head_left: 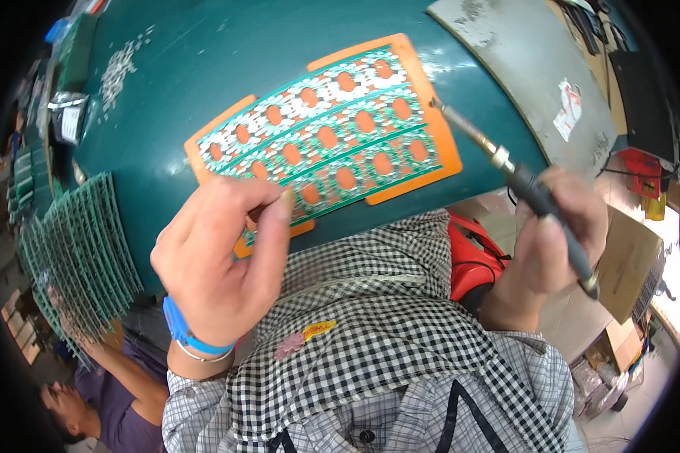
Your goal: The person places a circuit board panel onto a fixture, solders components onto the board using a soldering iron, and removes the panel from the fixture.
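A green circuit board panel (278,142) lies in an orange holder (444,143) on the green tabletop. Its panel has rows of oval openings, with many small white parts along the far rows. My left hand (223,253) is over the near left corner of the panel, thumb and fingertips pinched together; whatever they hold is hidden. In my right hand (563,230) is a soldering iron (535,195), gripped by its dark handle. Its tip points up and left, close to the right edge of the orange holder; I cannot tell whether they touch.
Small white pieces (119,74) lie scattered at the far left. A row of green board panels (83,241) stands at the left edge, with another person's arm (125,370) beside it. A grey sheet (499,57) covers the far right. A cardboard box (629,260) sits lower right.
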### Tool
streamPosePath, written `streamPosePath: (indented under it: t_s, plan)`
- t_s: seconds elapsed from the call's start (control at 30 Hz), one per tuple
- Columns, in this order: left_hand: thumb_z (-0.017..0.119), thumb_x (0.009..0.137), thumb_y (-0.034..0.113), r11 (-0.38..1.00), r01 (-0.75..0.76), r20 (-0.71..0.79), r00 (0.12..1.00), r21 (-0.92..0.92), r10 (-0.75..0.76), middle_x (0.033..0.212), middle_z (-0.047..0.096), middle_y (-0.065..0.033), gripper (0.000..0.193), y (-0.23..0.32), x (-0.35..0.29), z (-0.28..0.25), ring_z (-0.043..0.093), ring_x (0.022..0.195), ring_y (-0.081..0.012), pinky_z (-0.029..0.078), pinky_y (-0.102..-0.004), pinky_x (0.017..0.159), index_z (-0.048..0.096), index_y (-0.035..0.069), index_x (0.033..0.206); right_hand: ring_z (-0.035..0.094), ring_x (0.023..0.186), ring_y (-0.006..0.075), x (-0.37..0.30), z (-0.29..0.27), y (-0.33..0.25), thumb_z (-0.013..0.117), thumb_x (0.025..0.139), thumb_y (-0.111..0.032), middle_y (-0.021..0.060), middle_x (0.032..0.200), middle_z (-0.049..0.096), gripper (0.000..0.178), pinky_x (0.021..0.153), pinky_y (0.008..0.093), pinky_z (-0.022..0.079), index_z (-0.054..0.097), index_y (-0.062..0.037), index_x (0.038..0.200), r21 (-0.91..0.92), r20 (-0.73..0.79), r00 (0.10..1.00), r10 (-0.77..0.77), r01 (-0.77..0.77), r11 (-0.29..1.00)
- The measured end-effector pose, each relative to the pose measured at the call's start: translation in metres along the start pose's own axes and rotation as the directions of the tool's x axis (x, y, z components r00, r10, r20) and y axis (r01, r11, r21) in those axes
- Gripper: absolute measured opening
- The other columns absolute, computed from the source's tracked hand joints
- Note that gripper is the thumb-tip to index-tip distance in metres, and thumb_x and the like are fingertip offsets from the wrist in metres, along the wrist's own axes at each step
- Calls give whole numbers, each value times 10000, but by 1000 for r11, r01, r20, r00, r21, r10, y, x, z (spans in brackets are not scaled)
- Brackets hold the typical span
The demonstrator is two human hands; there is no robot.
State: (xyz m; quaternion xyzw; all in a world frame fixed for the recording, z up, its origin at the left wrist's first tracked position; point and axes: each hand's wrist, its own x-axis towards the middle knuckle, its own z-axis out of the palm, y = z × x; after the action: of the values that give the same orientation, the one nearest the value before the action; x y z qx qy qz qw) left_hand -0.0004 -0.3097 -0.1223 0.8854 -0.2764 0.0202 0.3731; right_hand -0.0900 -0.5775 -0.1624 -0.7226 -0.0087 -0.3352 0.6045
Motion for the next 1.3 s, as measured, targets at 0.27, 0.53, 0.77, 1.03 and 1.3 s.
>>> streamPosePath:
  t_s: [0.27, 0.53, 0.77, 1.03, 1.3]
  plan:
    - [733, 766, -64, 968, 238, -124, 966, 76, -227, 621, 546, -55, 105, -36, -66, -39, 506, 514, -127, 379, -261, 467, 686, 7, 827, 618, 513, 229, -23, 58, -23, 791, 683, -28, 112, 657, 639, 256, 468, 306, 514, 645, 20, 888, 45, 554, 820, -140, 139, 989]
    - [738, 761, -46, 992, 129, -120, 985, 3, -128, 620, 526, -63, 117, -56, -80, -20, 494, 496, -170, 383, -296, 453, 666, 23, 822, 626, 538, 226, -39, 91, -23, 787, 671, -13, 104, 695, 654, 257, 472, 296, 490, 655, 2, 892, -81, 564, 821, -94, 168, 982]
    - [733, 774, -27, 997, 70, -142, 987, -26, -73, 631, 532, -72, 115, -71, -79, -5, 530, 530, -205, 417, -318, 481, 659, 26, 845, 625, 540, 220, -43, 99, -21, 791, 671, -12, 96, 693, 652, 255, 476, 292, 485, 653, -2, 886, -141, 573, 818, -46, 154, 978]
    - [725, 761, -62, 999, 14, -120, 993, -45, -20, 631, 556, -69, 120, -78, -79, -1, 518, 535, -163, 391, -287, 480, 703, 13, 853, 623, 532, 224, -41, 100, -29, 794, 668, -8, 104, 689, 652, 252, 477, 293, 490, 648, -2, 874, -148, 612, 785, -95, 232, 961]
    - [738, 762, -33, 978, 140, -73, 986, -157, -152, 668, 565, -79, 130, -66, -86, -9, 557, 550, -215, 433, -317, 494, 654, 26, 843, 618, 583, 218, -40, 85, -26, 743, 693, 29, 118, 695, 630, 239, 529, 322, 490, 624, 39, 899, -93, 500, 866, -10, 65, 994]
